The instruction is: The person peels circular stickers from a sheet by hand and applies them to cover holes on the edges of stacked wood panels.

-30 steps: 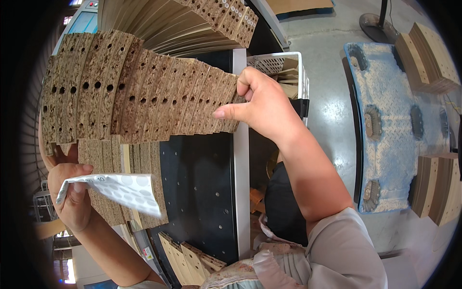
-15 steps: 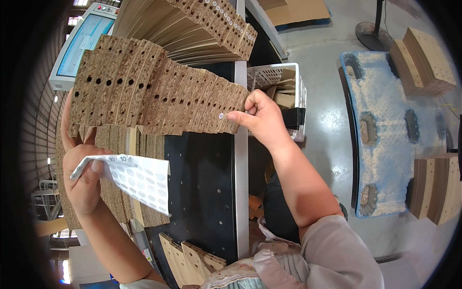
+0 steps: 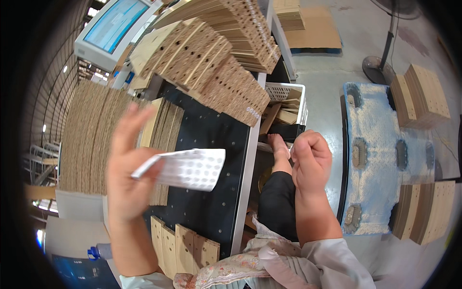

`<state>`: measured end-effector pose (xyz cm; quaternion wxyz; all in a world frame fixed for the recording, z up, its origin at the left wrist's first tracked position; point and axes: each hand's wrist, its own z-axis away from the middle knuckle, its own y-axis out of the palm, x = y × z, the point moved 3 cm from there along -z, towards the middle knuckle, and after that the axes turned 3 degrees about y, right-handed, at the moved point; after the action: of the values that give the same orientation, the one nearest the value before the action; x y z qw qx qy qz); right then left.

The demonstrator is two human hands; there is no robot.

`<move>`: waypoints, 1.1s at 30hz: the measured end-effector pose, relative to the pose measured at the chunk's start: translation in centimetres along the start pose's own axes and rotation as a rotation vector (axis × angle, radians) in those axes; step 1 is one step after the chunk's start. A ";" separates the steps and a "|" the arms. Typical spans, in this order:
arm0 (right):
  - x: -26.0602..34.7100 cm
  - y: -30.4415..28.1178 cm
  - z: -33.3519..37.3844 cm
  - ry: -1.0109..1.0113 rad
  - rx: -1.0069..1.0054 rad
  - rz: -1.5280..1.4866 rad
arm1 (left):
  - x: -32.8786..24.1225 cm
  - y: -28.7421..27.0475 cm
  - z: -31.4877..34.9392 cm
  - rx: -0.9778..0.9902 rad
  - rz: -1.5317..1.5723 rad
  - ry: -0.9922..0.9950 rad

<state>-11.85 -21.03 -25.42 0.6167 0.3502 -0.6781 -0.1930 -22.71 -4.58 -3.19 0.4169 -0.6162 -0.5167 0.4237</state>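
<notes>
My left hand (image 3: 132,176) is over the black table, smeared by motion. Between its thumb and fingers is a white sheet of round grey stickers (image 3: 195,169). My right hand (image 3: 312,164) is closed in a pinch just past the table's right edge. A small pale spot shows at its fingertips, too small to name. A fanned row of drilled particleboard panels (image 3: 207,67) lies beyond the hands, apart from both. Several small round white stickers (image 3: 252,113) sit on the panel edges at its near right end.
Another fanned stack of panels (image 3: 245,33) stands behind, near a monitor (image 3: 115,29). Stacked boards (image 3: 91,139) rise at left. Short wooden pieces (image 3: 185,248) lie near me. A white crate (image 3: 301,103) holds offcuts. A blue pallet (image 3: 375,159) and a fan stand (image 3: 380,70) are at right.
My right hand has left the panel edge and moved right and down. My left hand has moved right with the sticker sheet, away from the panels. More stickers now show on the panel edges.
</notes>
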 end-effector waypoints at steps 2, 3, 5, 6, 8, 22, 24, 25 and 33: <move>2.7 1.9 0.7 -0.182 0.274 0.188 | 0.1 2.4 3.1 -0.022 0.120 -0.121; 4.1 3.2 1.3 -0.240 0.397 0.417 | 0.2 3.5 4.1 -0.012 0.201 -0.202; 5.5 6.4 2.5 -0.373 0.563 0.631 | -0.7 4.4 6.2 -0.045 0.211 -0.286; 5.7 7.5 3.0 -0.452 0.596 0.634 | -1.3 4.6 6.9 -0.066 0.223 -0.330; 6.2 9.0 3.9 -0.511 0.660 0.710 | -2.3 4.6 7.9 -0.104 0.204 -0.308; 6.1 11.4 6.6 -0.501 0.783 0.718 | -4.0 3.6 10.7 -0.132 0.370 -0.432; 6.1 11.4 6.8 -0.508 0.783 0.731 | -3.9 3.7 11.0 -0.148 0.368 -0.429; 6.1 11.5 6.9 -0.519 0.775 0.733 | -3.9 3.8 11.1 -0.156 0.366 -0.428; 5.1 11.5 7.3 -0.654 0.712 0.812 | -2.9 4.8 11.6 -0.112 0.538 -0.581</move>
<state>-21.63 -18.06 -15.08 0.2474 0.1714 -0.9331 0.1970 -32.70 -7.10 -10.89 0.0931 -0.6059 -0.4556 0.6455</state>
